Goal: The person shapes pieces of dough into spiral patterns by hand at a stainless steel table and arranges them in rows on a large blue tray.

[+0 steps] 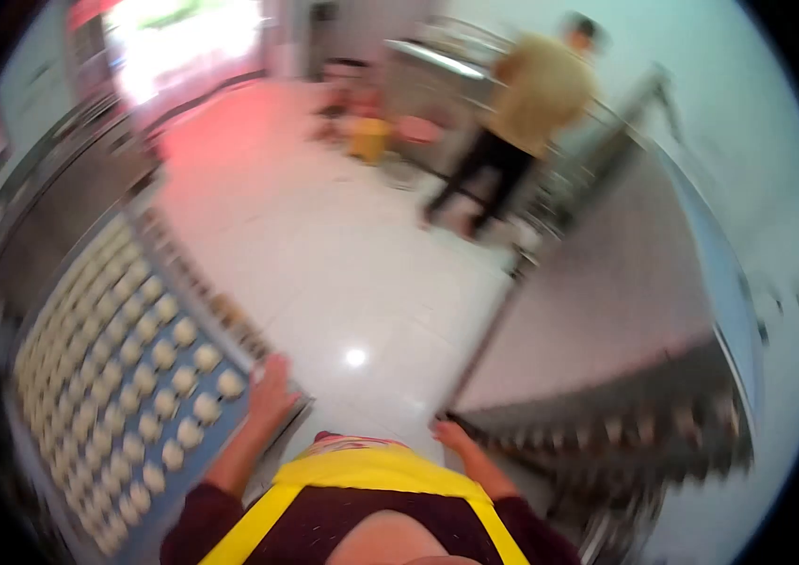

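My left hand (pixel 272 388) is at the right edge of a blue board (pixel 197 461), with its fingers stretched out and somewhat blurred. Rows of round, pale pieces that look like dough (pixel 164 354) cover the board. Low in the middle of the view, my right hand (pixel 452 436) is by the near corner of a large table (pixel 597 311) with a greyish-pink top. Its fingers are small and smeared, so their pose is unclear. I cannot tell whether it touches the corner. Nothing shows in either hand.
A person (pixel 536 104) in a tan top stands at a metal counter (pixel 437 89) in the back. A yellow container (pixel 369 139) and a pink basin (pixel 415 132) are by the counter. Pale floor (pixel 324 245) runs between the board and the table toward a bright doorway (pixel 183 42).
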{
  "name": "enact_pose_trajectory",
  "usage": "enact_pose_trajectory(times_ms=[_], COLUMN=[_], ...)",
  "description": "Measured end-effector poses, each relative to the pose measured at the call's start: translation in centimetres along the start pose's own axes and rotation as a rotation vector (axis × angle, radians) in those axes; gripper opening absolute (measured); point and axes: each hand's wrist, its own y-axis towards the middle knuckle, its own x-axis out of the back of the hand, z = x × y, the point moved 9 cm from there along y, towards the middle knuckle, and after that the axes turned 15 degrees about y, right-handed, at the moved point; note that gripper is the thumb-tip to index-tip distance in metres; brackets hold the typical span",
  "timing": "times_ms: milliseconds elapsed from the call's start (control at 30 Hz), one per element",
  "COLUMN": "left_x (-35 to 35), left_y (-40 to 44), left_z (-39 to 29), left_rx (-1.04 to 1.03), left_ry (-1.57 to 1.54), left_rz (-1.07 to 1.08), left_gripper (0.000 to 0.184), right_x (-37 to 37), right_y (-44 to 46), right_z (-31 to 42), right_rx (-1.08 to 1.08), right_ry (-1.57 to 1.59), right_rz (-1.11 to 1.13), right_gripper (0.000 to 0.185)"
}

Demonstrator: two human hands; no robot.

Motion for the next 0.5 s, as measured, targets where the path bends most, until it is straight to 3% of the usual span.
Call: enact_pose_trajectory(times_ms=[33, 67, 100, 133, 167, 200, 300, 433, 500], left_x=[-1.0, -1.3, -1.9, -1.7, -1.9, -0.7, -5.1, -4.8, -4.2], left_y=[-0.9, -1.4, -0.8, 0.2, 0.1, 0.1, -0.1, -0.3, -0.5], left_z=[0.6, -0.4, -1.3, -1.8, -2.1, -0.5, 0.1, 1.1, 0.9], left_rx=[0.045, -0.002, -0.096, -0.218, -0.205, -0.180, -0.205, -0.184, -0.179], left_ry=[-0.034, 0.109, 0.167, 0.258, 0.206, 0.158, 0.328, 0.455, 0.400], left_rz=[-0.013, 0.415, 0.273, 0.128, 0.024, -0.094, 0.113, -0.096, -0.066], left_gripper=[0.087, 0.085, 0.085, 0.085, 0.084, 0.082, 0.074, 0.059, 0.057], right_x=[-0.1, -0.6, -0.4, -1.5, -2.5, -2.2, -2.8, -3.0, -2.2], right_y=[0.2, -1.4, -1.0, -2.3, -2.8, -1.8, 1.1, 3.1, 3.4], right_z=[-0.7, -3.2, -5.7, -4.0, -3.7, -2.5, -0.8, 2.5, 3.7], right_rx=[0.043, -0.186, -0.173, 0.034, 0.059, -0.036, -0.306, -0.298, -0.246], right_ry=[0.093, 0.278, -0.093, -0.436, -0.478, -0.363, 0.028, 0.096, 0.101], right_rz=[0.091, 0.109, 0.081, 0.196, 0.238, 0.239, 0.150, 0.159, 0.167], right_gripper=[0.040, 0.041, 0.042, 0.045, 0.045, 0.045, 0.046, 0.046, 0.047])
